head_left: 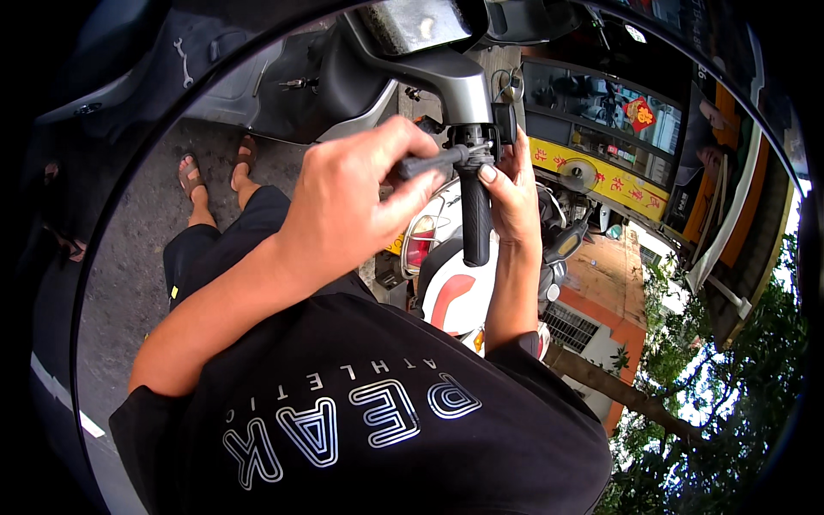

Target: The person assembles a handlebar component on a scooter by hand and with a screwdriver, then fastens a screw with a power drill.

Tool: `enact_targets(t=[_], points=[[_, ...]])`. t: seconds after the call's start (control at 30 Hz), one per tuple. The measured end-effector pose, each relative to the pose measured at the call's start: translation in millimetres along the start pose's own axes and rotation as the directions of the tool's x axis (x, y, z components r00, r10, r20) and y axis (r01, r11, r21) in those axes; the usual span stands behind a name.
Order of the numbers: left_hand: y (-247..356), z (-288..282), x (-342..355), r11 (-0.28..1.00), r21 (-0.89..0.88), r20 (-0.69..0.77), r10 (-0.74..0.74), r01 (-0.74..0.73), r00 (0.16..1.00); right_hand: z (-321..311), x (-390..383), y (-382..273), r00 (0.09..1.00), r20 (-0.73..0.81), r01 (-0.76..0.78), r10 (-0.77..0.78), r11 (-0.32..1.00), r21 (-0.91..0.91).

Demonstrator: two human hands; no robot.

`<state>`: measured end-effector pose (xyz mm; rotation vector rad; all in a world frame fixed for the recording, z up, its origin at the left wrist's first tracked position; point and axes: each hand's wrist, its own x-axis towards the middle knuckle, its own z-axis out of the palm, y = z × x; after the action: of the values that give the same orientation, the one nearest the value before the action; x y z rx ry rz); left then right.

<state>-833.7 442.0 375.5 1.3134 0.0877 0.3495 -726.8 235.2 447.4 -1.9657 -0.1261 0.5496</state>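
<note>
My left hand grips a dark-handled tool, its thin metal end against the fitting at the inner end of a black rubber handlebar grip. My right hand is closed around that fitting from the right, thumb beside the top of the grip, most fingers hidden behind it. The fitting sits below a silver and black handlebar housing.
Grey-black scooter bodywork with keys is at the upper left, an open-end wrench near the top-left edge. A white-red scooter stands beyond the grip. A shopfront with a yellow banner, a building and trees fill the right.
</note>
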Motion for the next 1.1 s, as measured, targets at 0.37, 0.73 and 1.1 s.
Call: enact_targets(t=[0.37,0.73,1.1], points=[[3.2,-4.4,21.4,0.949,0.2,0.05,0.24,-0.245,0.97,1.1,1.3,0.5,1.0,0.01,0.012,-0.012,1.0,-0.002],[2.0,4.7,22.0,0.989,0.142,0.098,0.02,-0.034,0.995,0.0,0.2,-0.2,1.0,-0.002,-0.016,0.016,1.0,-0.01],[6.8,2.2,30.4,0.983,0.182,0.159,-0.047,0.017,0.986,-2.7,0.5,-0.3,1.0,-0.006,-0.004,0.003,0.999,-0.035]])
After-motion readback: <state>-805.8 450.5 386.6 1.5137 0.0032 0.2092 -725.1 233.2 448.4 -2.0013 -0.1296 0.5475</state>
